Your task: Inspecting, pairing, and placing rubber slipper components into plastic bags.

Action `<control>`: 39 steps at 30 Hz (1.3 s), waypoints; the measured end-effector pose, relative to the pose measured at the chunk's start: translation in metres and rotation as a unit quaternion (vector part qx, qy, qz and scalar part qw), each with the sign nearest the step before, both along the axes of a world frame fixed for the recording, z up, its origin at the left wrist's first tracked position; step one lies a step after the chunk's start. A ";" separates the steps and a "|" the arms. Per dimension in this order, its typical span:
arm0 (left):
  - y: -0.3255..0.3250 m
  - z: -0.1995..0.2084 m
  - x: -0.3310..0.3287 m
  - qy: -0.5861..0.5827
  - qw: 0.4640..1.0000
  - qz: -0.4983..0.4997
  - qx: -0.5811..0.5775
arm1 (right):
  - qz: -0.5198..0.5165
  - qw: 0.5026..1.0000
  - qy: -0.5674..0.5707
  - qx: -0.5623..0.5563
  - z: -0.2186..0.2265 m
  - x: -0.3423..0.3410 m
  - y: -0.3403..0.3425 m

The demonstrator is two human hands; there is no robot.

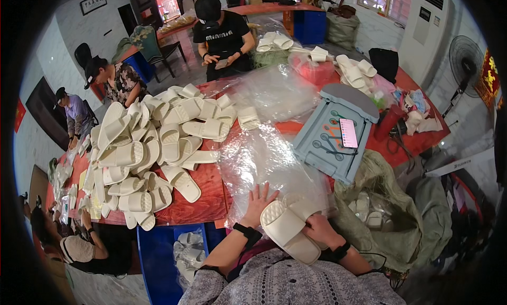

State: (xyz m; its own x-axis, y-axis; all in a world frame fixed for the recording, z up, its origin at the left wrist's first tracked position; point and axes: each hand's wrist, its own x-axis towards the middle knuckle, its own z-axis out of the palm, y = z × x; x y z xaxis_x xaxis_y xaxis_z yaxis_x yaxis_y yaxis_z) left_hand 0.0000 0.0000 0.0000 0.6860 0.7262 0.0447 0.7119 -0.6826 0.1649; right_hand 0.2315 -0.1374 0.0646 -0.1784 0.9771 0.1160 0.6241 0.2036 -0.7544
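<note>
The red table (210,193) is heaped at left with loose slides (129,154); a black fan (466,61) is placed at the room's far right. Clear plastic bags (266,162) are touched by the spread left hand (258,203). Nearer, cream slide sandals (282,224) are clasped by the right hand (320,231), its fingertips partly hidden.

The slippers (280,223) are matt, perhaps foam plastic, the bags (264,160) glossy film, the sack (414,215) rough weave

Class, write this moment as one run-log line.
left hand: spread over clear plastic | right hand: gripping cream slippers | slipper heap: red table, left side | phone: on blue-grey panel
</note>
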 end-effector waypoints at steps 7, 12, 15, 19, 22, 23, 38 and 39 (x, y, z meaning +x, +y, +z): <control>0.014 0.000 -0.001 0.006 1.000 -0.015 -0.006 | 0.028 1.000 0.001 0.009 -0.007 -0.005 -0.004; 0.013 0.007 0.000 -0.021 0.999 -0.030 -0.005 | 0.068 0.997 0.025 0.036 0.019 -0.013 -0.001; 0.007 -0.013 -0.002 -0.003 0.998 -0.025 0.049 | 0.081 0.996 0.018 0.043 0.016 -0.015 0.002; 0.002 -0.025 -0.003 0.009 1.000 -0.021 -0.003 | 0.089 0.995 0.021 0.028 0.016 -0.016 0.001; 0.003 -0.022 -0.004 0.011 0.999 -0.022 -0.029 | 0.090 0.995 0.016 0.025 0.014 -0.016 0.000; 0.006 -0.019 -0.004 0.020 0.999 -0.021 -0.042 | 0.089 0.996 0.016 0.023 0.013 -0.016 0.000; 0.057 0.045 -0.017 -0.357 0.751 0.134 -0.539 | 0.096 0.995 -0.023 0.033 0.017 -0.023 0.014; 0.054 0.045 -0.020 -0.364 0.745 0.127 -0.545 | 0.098 0.994 -0.022 0.032 0.017 -0.021 0.016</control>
